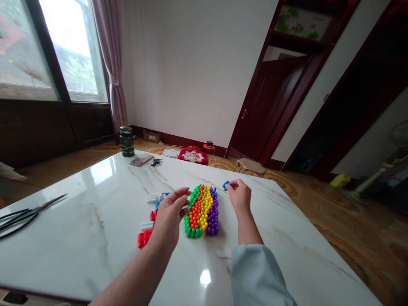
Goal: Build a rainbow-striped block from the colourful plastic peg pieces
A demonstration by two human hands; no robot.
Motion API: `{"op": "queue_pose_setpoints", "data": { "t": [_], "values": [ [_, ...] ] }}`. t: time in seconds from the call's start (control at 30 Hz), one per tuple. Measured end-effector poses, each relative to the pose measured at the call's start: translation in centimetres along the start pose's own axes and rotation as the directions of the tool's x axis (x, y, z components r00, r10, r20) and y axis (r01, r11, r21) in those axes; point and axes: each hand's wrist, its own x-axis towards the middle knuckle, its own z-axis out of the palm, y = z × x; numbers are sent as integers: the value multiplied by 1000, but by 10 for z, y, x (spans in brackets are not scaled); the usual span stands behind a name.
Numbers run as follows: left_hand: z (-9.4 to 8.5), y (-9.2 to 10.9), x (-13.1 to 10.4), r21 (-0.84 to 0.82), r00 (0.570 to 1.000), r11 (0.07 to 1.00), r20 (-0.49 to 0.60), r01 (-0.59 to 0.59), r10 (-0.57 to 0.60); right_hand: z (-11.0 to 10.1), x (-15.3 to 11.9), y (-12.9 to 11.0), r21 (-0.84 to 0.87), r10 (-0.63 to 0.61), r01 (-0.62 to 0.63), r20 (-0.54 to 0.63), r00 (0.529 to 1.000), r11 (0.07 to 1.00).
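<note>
Left hand point(168, 219) rests half-curled against the green edge of the striped bead mat point(202, 211), which lies flat between both hands; right hand point(239, 196) pinches one blue piece point(225, 185) just off the mat's purple side. Risk: a loose pinch could drop the piece onto the glossy marble table point(79, 238), where it may skid away. Loose red, white and blue pieces point(149, 216) lie beside the left hand.

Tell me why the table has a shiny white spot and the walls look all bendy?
In the head view, the glossy marble table mirrors a small bright light as a white glare spot near the sleeve; the window is blown out to white and reflects on the tabletop; the wide lens bows the door frame and edges; the bead mat looks sharp.
</note>
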Motion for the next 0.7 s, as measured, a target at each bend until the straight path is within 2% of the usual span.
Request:
{"op": "queue_pose_setpoints", "data": {
  "t": [0.1,0.23,0.47,0.7],
  "values": [
    [-2,0,4,-30,999,999,-28,33,-34,27,-7,38,-151,75,-66,53,996,986],
    [-2,0,4,-40,996,996,-35,77,-78,58,-18,63,-229,132,-112,73,989,967],
    [-1,7,3,-71,990,990,-54,125,-129,95,-25,75,-324,199,-152,117,973,934],
    [-4,14,5,-126,991,984,-40,125,-131,98,-25,71,-388,232,-147,180,956,910]
  ]
}}
